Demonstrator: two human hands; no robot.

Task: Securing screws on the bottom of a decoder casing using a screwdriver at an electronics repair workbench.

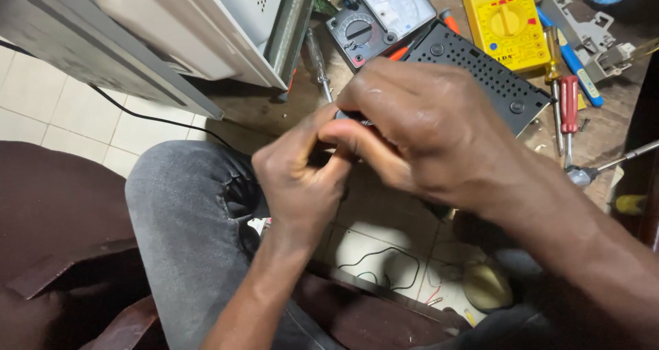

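Left hand (302, 185): fingers curled, thumb and forefinger pinching a small dark part (362, 121), mostly hidden. Right hand (419, 130): fingers pressed together over the same part from the far side, both hands meeting above the near edge of the worktop (254, 113).

Step in hand, as judged: fine two-handed work on the small part, held clear of the worktop. Any next move calls for a steady pinch; the part itself is too covered to identify.

Just beyond: black vented box (473, 68), closed, contents unseen. Far: analogue meter (381, 17), yellow multimeter (504, 20). Right: red-handled screwdriver (568, 106). Far left: grey metal casing (171, 27). Near: grey-trousered knee (185, 213), tiled floor (371, 247) with loose wires.
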